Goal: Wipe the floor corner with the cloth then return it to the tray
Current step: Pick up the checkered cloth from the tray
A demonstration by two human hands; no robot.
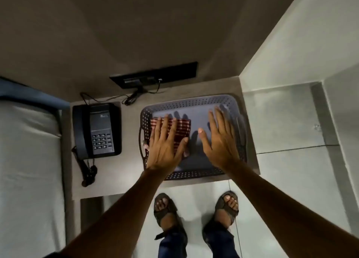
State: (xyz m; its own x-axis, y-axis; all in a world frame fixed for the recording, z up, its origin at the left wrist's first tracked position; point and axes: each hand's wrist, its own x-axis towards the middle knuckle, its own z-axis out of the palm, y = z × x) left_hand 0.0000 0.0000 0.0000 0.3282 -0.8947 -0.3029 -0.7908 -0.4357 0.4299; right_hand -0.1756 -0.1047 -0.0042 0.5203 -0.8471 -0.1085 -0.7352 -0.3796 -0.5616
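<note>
On the worktop (108,182) sit 1 perforated grey tray (194,102) and 1 black telephone (97,129). 1 folded red-striped cloth (181,128) lies in the tray's left part. The left hand (165,143) is spread flat over the cloth, the right hand (219,139) splayed and empty above the tray.

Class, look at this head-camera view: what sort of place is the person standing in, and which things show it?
Probably a hotel or guest bedroom. A corded desk phone sits on a bedside ledge, a bed with pale sheets lies alongside, and a wall socket panel is mounted just above.
</note>
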